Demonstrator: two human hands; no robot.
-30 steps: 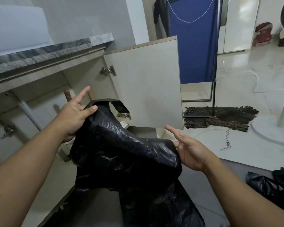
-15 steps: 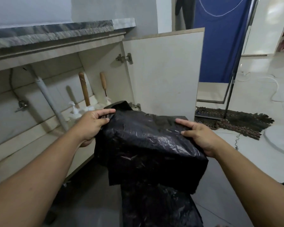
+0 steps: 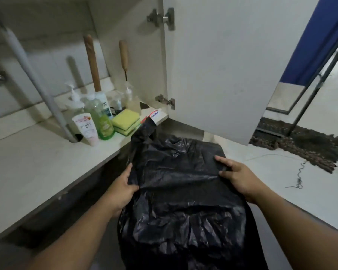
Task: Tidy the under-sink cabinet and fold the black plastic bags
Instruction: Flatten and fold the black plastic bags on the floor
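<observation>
In front of the open cabinet door [image 3: 213, 65], the left hand [image 3: 123, 190] and right hand [image 3: 240, 178] each pinch the black plastic bag [image 3: 180, 184].

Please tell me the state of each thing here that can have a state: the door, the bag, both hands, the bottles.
cabinet door: open
black plastic bag: partly folded, crumpled
left hand: grips the bag's left edge
right hand: pinches the bag's right edge
green soap bottle: upright
pink tube: standing on its cap
yellow sponges: stacked
</observation>
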